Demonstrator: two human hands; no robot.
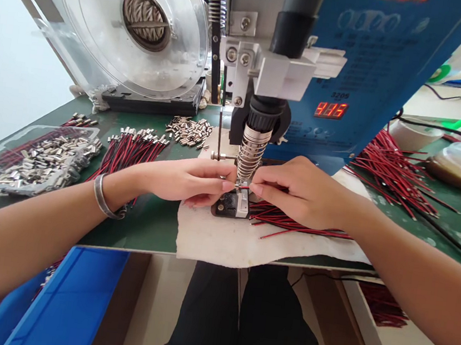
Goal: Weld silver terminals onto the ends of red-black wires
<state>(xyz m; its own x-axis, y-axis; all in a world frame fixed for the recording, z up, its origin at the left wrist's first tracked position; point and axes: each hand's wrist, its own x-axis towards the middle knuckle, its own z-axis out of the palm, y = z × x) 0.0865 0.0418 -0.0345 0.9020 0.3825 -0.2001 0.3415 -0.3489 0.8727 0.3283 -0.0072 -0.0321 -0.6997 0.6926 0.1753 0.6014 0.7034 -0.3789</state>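
Observation:
Under the spring-wrapped tip [253,153] of a soldering machine, my two hands meet over a small metal fixture [242,203]. My left hand [195,182] is closed in a pinch at the fixture's left side, on what looks like a small metal connector, mostly covered by the fingertips. From the right, my right hand [299,192] pinches the end of a red and black wire [245,188] at the fixture. More red and black wires [279,219] lie on the white cloth [222,241] beneath my right hand.
Loose metal connectors [189,132] lie in a pile left of the machine, near a bundle of wires with connectors [133,146]. A clear plastic tray [88,131] of connectors sits further left. Behind stands a large clear reel [91,4]. More wires [390,170] lie right of the blue machine housing [354,53].

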